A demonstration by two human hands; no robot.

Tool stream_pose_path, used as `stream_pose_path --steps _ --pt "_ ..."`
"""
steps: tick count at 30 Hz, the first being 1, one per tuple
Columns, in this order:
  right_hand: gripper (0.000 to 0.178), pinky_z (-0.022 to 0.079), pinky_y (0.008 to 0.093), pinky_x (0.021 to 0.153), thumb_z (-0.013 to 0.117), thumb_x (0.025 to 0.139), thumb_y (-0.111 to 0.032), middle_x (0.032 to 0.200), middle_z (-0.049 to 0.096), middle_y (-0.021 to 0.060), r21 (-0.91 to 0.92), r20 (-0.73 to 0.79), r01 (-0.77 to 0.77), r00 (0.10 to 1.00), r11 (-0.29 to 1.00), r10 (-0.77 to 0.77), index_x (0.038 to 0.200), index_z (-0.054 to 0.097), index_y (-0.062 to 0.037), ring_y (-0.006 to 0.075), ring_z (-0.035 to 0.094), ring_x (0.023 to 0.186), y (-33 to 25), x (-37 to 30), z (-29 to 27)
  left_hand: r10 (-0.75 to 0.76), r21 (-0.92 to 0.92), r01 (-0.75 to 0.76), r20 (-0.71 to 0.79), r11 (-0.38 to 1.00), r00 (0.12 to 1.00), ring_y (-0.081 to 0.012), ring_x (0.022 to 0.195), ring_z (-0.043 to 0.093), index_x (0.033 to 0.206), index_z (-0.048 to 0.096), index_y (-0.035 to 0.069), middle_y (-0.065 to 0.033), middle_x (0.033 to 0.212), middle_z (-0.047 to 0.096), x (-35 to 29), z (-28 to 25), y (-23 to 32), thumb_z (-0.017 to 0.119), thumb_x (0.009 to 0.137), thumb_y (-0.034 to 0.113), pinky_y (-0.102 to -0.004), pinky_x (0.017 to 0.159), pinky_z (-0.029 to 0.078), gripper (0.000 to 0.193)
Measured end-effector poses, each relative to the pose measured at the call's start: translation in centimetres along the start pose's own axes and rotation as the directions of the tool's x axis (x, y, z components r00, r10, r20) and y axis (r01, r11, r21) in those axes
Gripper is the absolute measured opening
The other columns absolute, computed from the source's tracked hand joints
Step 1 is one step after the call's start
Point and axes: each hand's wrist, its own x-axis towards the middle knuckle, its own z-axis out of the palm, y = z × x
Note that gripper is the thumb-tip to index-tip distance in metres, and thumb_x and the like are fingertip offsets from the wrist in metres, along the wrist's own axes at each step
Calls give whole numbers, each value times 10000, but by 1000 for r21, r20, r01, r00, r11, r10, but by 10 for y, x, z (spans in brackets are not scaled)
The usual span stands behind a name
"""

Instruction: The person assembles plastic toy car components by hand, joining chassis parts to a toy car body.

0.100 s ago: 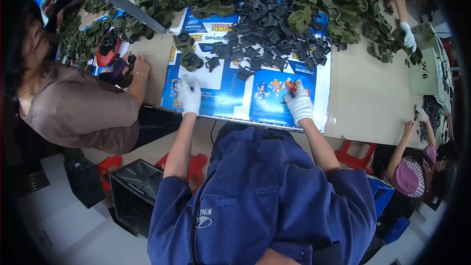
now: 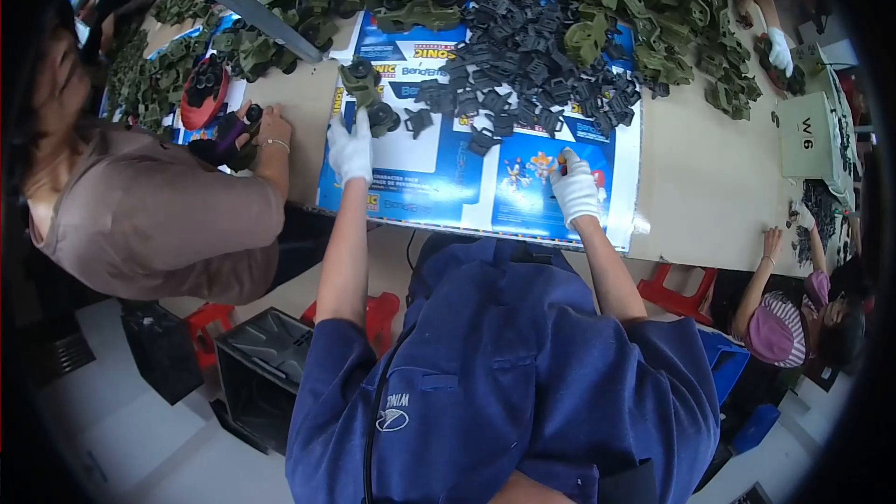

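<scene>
My left hand (image 2: 350, 151), in a white glove, reaches forward with fingers stretched out and apart. Its fingertips are at the near end of a green toy vehicle body (image 2: 359, 84) with a black wheel (image 2: 383, 119); whether they touch it I cannot tell. My right hand (image 2: 577, 189), also gloved, hovers low over the printed blue sheet (image 2: 439, 191) with its fingers bent together. A small dark bit shows at its fingertips, too small to name. Beyond both hands lies a heap of black plastic parts (image 2: 523, 47), with a few loose black pieces (image 2: 418, 121) at its near edge.
Green vehicle bodies (image 2: 644, 0) are piled along the far side of the table (image 2: 695, 187). A metal bar (image 2: 224, 0) slants in at upper left. One co-worker (image 2: 168, 205) sits close on the left; others work at right by a pale box (image 2: 810, 135). Black crates (image 2: 261, 355) stand below.
My left hand has moved forward to the green toy vehicle. My right hand's fingers have drawn closer together. The view has shifted slightly.
</scene>
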Motion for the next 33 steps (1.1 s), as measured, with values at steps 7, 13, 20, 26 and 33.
stream_pose_path --steps 7,13,20,26,33 --pt "409 476 363 978 621 836 -59 1190 634 215 -1 -103 121 987 993 -121 1245 616 -47 346 620 1091 -24 11 23 -184 -198 389 635 900 750 -208 872 672 1134 679 51 -102 1018 709 127 46 19 833 712 388 -352 769 542 561" --pt "371 516 392 876 627 817 -5 1060 669 181 124 -292 205 943 971 -162 1186 632 -43 327 650 953 -53 0 -5 61 186 -99 200 978 978 -343 976 674 1078 632 114 -149 982 718 71 11 50 756 688 453 -436 867 506 531" --pt "306 525 405 879 596 843 -56 1083 671 169 233 -146 597 802 767 -580 1146 638 -52 350 643 992 -138 60 33 734 437 -739 225 512 641 -294 1311 416 1245 588 253 -24 1300 514 -36 -20 -24 763 613 219 -559 969 318 656" --pt "536 288 522 1101 696 789 -403 1411 467 151 -98 4 871 483 481 -875 1250 605 -146 399 428 1304 -235 94 68 729 310 -794 319 523 605 -391 1339 390 1363 531 250 -137 1410 458 -80 -28 -50 599 767 104 -577 1021 320 618" --pt "487 235 503 1131 642 823 -386 1359 511 149 -148 51 813 575 563 -817 1187 617 -63 294 473 1254 -190 104 69 -215 -240 239 123 941 969 -382 1234 515 1488 285 54 -238 1366 471 -96 21 -54 773 812 361 -417 1008 437 888"
